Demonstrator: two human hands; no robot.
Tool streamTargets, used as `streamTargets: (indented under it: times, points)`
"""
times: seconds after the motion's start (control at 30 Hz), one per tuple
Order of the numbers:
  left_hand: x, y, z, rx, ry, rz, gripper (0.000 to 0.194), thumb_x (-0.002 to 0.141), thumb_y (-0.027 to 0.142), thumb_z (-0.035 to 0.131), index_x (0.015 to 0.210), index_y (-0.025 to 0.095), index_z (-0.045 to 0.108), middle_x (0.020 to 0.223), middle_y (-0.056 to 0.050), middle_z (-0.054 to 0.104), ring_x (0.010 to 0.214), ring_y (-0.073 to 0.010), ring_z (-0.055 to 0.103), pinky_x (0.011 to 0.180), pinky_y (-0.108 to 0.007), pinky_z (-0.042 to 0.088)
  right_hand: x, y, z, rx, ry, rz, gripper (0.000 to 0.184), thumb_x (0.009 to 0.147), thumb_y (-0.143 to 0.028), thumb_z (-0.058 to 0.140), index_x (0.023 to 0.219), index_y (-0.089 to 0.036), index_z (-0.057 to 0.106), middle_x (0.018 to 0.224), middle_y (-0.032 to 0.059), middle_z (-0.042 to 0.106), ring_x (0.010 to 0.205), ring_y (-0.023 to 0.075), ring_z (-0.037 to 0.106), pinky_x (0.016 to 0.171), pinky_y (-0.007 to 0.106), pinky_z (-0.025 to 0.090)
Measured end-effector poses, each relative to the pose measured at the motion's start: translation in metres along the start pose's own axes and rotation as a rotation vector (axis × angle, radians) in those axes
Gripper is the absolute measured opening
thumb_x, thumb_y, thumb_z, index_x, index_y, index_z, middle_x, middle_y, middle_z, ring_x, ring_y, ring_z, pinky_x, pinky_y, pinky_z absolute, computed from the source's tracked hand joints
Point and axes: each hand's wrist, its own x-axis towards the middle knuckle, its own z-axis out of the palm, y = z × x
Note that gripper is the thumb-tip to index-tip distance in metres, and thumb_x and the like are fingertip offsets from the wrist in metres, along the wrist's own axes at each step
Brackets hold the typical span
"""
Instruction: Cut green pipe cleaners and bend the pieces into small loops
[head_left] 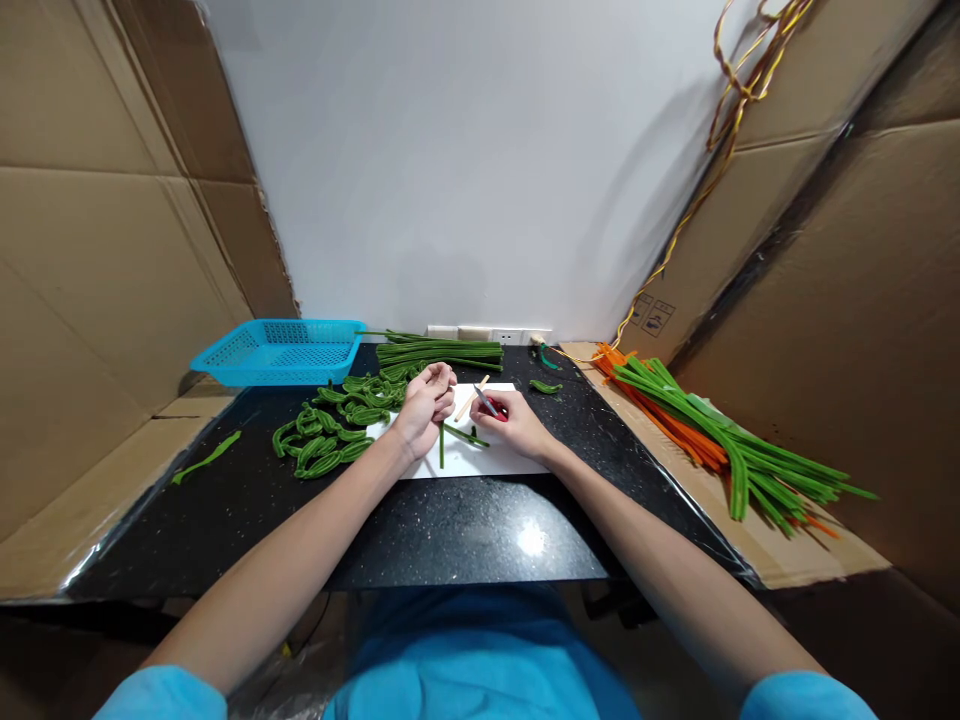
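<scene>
My left hand (431, 405) is above the white sheet, palm turned inward and fingers curled together. A short green pipe cleaner (442, 447) hangs down from its fingers, its upper end hidden. My right hand (511, 420) is closed around red-handled scissors (487, 402), whose pointed metal end sticks out up and left. Between the hands, another green pipe cleaner piece (466, 435) slants over the white sheet (465, 462). Behind it lies a flat wooden stick (471, 398). Left of my left hand are several green pipe cleaners bent into loops (319, 445).
A bundle of straight green pipe cleaners (442, 352) lies by the wall. A blue basket (277, 375) stands back left. Green stems (720, 435) and orange stems (686, 440) are on cardboard at right. One green loop (545, 387) and a green strip (206, 460) lie apart.
</scene>
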Motion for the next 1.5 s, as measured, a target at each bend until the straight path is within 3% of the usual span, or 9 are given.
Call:
streamTargets:
  times: [0.13,0.27,0.43,0.7,0.93,1.03,1.13,1.27,1.5]
  points:
    - [0.0,0.0,0.001,0.006,0.047,0.03,0.02,0.086,0.015,0.075,0.085,0.013,0.055,0.075,0.003,0.054,0.039,0.0027,0.025,0.035,-0.012,0.017,0.0,0.002,0.0,0.001,-0.005,0.004,0.016,0.084,-0.031,0.063,0.077,-0.016,0.063,0.072,-0.0012,0.056,0.067,0.0136,0.045,0.066,0.027,0.034]
    - [0.0,0.001,0.003,-0.033,0.07,-0.047,0.018,0.085,0.015,0.075,0.088,0.011,0.057,0.076,0.003,0.054,0.039,0.0024,0.028,0.034,-0.012,0.017,0.0,0.004,0.001,-0.005,-0.006,-0.001,0.016,0.084,-0.03,0.062,0.077,-0.016,0.063,0.072,-0.0013,0.057,0.067,0.0133,0.045,0.065,0.027,0.034]
    - [0.002,0.0,0.002,-0.098,0.045,-0.099,0.018,0.09,0.023,0.071,0.095,0.009,0.061,0.075,0.002,0.053,0.04,0.0015,0.029,0.035,-0.013,0.02,0.0,0.004,0.001,-0.026,0.013,0.0,0.017,0.084,-0.032,0.063,0.077,-0.016,0.063,0.071,-0.0013,0.057,0.066,0.0134,0.045,0.065,0.027,0.034]
    - [0.003,-0.002,0.001,-0.074,0.009,-0.067,0.018,0.087,0.017,0.073,0.094,0.01,0.058,0.077,0.001,0.053,0.044,0.0008,0.033,0.038,-0.013,0.024,0.0,0.005,0.0,-0.058,0.029,0.007,0.019,0.085,-0.033,0.063,0.076,-0.017,0.061,0.069,-0.0024,0.053,0.064,0.0126,0.042,0.063,0.027,0.032]
    - [-0.008,-0.001,0.008,0.118,-0.112,-0.136,0.037,0.081,0.038,0.08,0.095,0.019,0.05,0.073,0.007,0.046,0.041,0.0005,0.026,0.036,-0.013,0.012,0.001,0.008,-0.001,-0.057,0.06,-0.004,0.021,0.086,-0.034,0.063,0.075,-0.016,0.062,0.066,-0.0031,0.05,0.064,0.0124,0.041,0.062,0.027,0.032]
    - [-0.012,-0.003,0.013,0.338,-0.129,-0.17,0.034,0.086,0.045,0.072,0.096,0.022,0.049,0.066,0.008,0.044,0.038,-0.0009,0.024,0.038,-0.014,0.009,0.001,0.009,0.0,0.017,0.084,0.0,0.02,0.086,-0.034,0.064,0.076,-0.017,0.063,0.068,-0.0024,0.052,0.065,0.0125,0.043,0.063,0.027,0.033]
    - [-0.012,-0.005,0.015,0.468,-0.114,-0.172,0.026,0.091,0.041,0.064,0.1,0.023,0.047,0.062,0.008,0.044,0.038,-0.0026,0.026,0.039,-0.014,0.009,0.001,0.01,0.0,0.233,0.123,0.084,0.017,0.084,-0.035,0.067,0.081,-0.018,0.063,0.067,-0.0031,0.051,0.058,0.0112,0.041,0.055,0.026,0.031]
    - [-0.011,-0.005,0.015,0.468,-0.118,-0.185,0.018,0.093,0.03,0.057,0.103,0.025,0.042,0.062,0.009,0.045,0.038,-0.0038,0.027,0.04,-0.014,0.012,0.001,0.01,-0.001,0.49,0.15,0.174,0.022,0.082,-0.039,0.071,0.084,-0.019,0.062,0.066,-0.0032,0.05,0.054,0.0105,0.039,0.047,0.024,0.028]
    - [-0.013,-0.009,0.013,0.468,-0.152,-0.254,0.026,0.088,0.026,0.062,0.104,0.025,0.042,0.063,0.008,0.053,0.037,-0.0033,0.03,0.04,-0.014,0.015,0.002,0.007,0.001,0.534,0.16,0.181,0.026,0.076,-0.039,0.077,0.082,-0.018,0.064,0.065,-0.0032,0.049,0.054,0.0095,0.039,0.047,0.023,0.028]
